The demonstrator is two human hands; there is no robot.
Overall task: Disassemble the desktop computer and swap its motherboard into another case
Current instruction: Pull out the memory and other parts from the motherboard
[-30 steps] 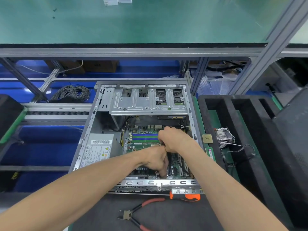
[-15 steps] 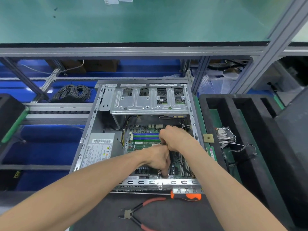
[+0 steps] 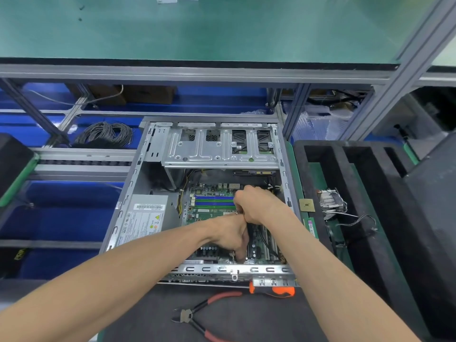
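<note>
grey sheet metal forms the open desktop computer case (image 3: 148, 154), which is lying on its side on the dark desk (image 3: 138, 314) with its interior facing up. a green motherboard (image 3: 209, 211) with blue and green memory slots is sitting inside the case, in its right half, beside a grey boxy power supply (image 3: 145, 218) with a white label in the left half. a silver perforated drive cage (image 3: 219, 146) is spanning the far end of the case.

both hands are reaching down over the motherboard and touching each other. the left hand (image 3: 230, 234) is curling its fingers downward toward the near edge of the board; what it is grasping is hidden under the hand. the right hand (image 3: 256, 206) is clenching just above it, near the memory slots, and whatever its fingers are closing around cannot be seen either.

red-handled cutting pliers (image 3: 197, 314) are lying on the desk in front of the case, jaws pointing left. an orange and black screwdriver handle (image 3: 274, 291) is resting just beside the near wall of the case. to the right, a black foam tray (image 3: 370, 183) with long slots is holding a finned metal heatsink (image 3: 330, 201) with thin wires, and a small gold square chip (image 3: 306, 205) is resting on its left rim. a coil of grey cable (image 3: 106, 134) is sitting on a blue shelf to the far left.
</note>
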